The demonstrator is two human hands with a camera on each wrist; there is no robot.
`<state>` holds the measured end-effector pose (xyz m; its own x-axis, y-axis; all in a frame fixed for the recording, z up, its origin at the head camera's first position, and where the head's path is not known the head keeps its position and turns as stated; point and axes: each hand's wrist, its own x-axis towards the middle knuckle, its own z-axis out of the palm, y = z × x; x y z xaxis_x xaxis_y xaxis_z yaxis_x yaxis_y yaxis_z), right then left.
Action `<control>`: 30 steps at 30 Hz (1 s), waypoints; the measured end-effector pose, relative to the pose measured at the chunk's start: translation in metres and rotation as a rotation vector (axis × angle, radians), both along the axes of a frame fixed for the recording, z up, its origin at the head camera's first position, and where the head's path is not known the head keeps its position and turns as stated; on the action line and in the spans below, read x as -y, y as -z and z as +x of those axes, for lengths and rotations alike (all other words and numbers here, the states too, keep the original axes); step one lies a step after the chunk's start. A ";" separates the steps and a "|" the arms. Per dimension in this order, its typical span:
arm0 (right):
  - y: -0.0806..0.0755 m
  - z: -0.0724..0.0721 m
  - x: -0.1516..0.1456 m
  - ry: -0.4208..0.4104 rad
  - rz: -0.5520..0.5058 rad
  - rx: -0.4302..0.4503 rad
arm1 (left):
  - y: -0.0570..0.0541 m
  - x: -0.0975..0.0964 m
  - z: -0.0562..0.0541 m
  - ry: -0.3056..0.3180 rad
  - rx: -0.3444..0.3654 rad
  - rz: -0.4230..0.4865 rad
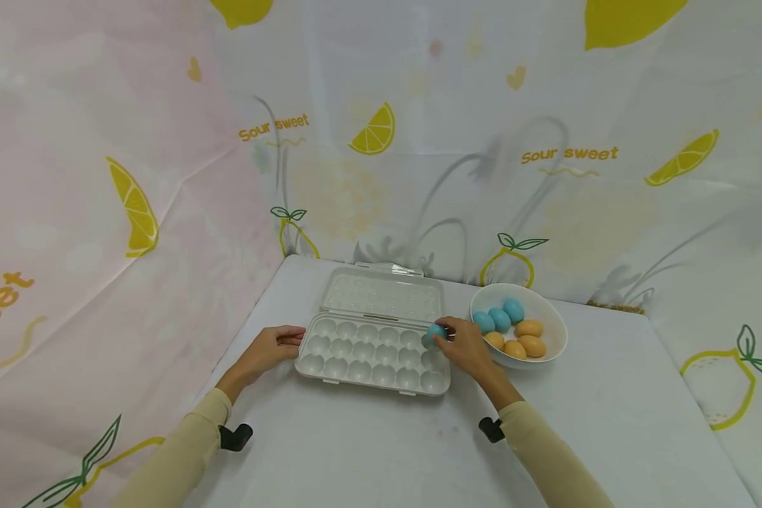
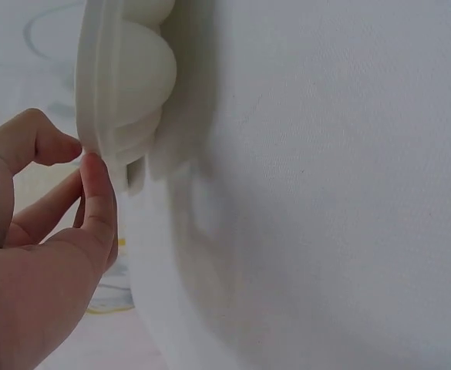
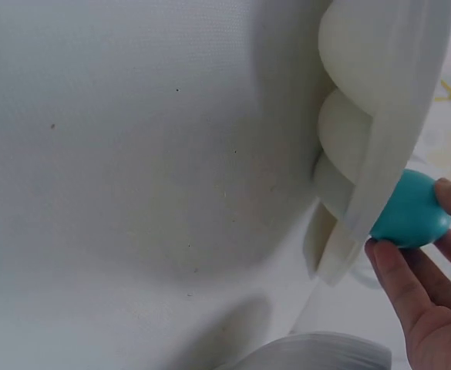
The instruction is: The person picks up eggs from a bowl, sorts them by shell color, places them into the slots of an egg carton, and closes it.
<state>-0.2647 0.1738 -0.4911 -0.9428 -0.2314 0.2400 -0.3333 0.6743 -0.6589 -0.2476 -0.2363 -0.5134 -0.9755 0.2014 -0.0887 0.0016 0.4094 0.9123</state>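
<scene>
A white egg carton [image 1: 368, 384] lies with its hinged lid [image 1: 381, 293] folded back; rows of round hollows show in its base. At its left end, my left hand [image 1: 273, 349] holds the rim with thumb and fingertips, as the left wrist view shows. My right hand [image 1: 466, 347] pinches a blue egg [image 3: 412, 212] between thumb and fingers at the carton's back right corner. In the head view that egg is over the end hollows; whether it touches one is hidden. Close to the right hand stands a white bowl [image 1: 559, 324] with blue eggs [image 1: 513, 310] and yellow-orange eggs [image 1: 532, 346].
The carton and bowl stand on a white-covered table [image 1: 381, 451]. Behind and to the left hang cloth backdrops [image 1: 381, 190] printed with lemons and words. A black wrist mount [image 1: 236, 437] sits under the left sleeve, another [image 1: 492, 429] by the right one.
</scene>
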 end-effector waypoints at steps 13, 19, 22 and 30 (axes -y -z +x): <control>-0.006 0.003 0.000 0.008 0.006 -0.005 | 0.006 -0.003 -0.008 0.033 0.002 0.095; -0.005 0.001 0.004 -0.006 0.005 -0.022 | 0.008 -0.002 -0.008 0.023 0.007 0.119; -0.002 0.000 0.005 -0.002 0.024 -0.030 | 0.010 -0.002 -0.008 0.024 0.001 0.137; 0.007 0.001 0.008 0.003 0.078 -0.060 | 0.010 -0.003 -0.005 0.015 0.029 0.131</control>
